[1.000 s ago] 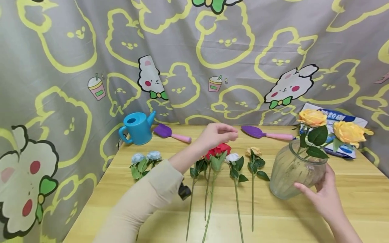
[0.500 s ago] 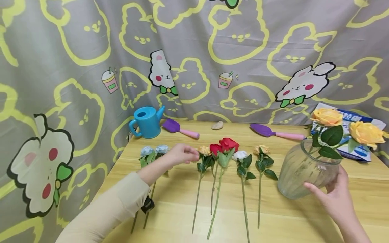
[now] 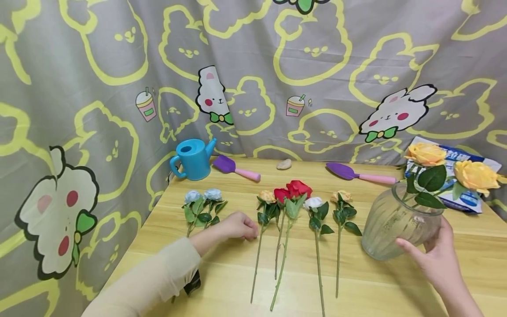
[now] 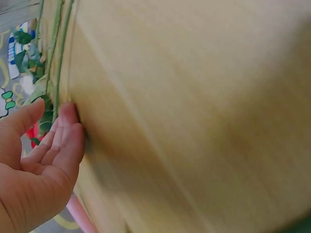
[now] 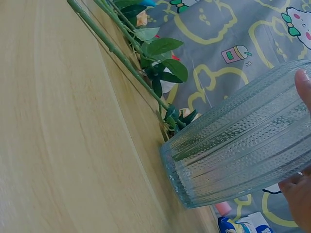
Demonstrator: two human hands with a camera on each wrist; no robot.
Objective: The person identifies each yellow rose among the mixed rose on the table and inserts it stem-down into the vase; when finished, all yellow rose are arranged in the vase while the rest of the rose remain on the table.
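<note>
A: L hand [image 3: 237, 225], what's it got?

B: Nothing gripped. L wrist view: thumb well off the other fingers, wide gap, fingers bent a bit, tips low by the tbl [image 3: 233, 273]. Orange rose [image 3: 266, 196] lies there, stem just right of the tips, bloom beyond them. Can't tell if they touch.

A: And R hand [image 3: 429, 253]?

B: Holding the glass vase [image 3: 384, 233]: thumb on the near side, other fingers round the right side, partly hidden. Vase body is left of those fingers. 2 yellow roses [image 3: 425, 153] stand in it, blooms above & beyond R fingers.

A: Btwn the hands?

B: Going right from L fingertips, past the orange rose: red roses [image 3: 299, 188], then white rose [image 3: 313, 202], then peach rose [image 3: 342, 196], closest to R hand. All lying down, stems twd the person.

A: Left of L fingers?

B: Blue roses [image 3: 213, 194], blooms up past the L wrist, lower stems mostly behind the sleeve [image 3: 158, 273].

A: Farther out?

B: Beyond L fingers: blue watering can [image 3: 194, 160] & purple shovel [image 3: 225, 164] to the left, stone [image 3: 284, 164] to the right. Beyond & left of R fingers: purple trowel [image 3: 344, 171]. Packet [image 3: 467, 200]: behind the vase, beyond R fingers.
</note>
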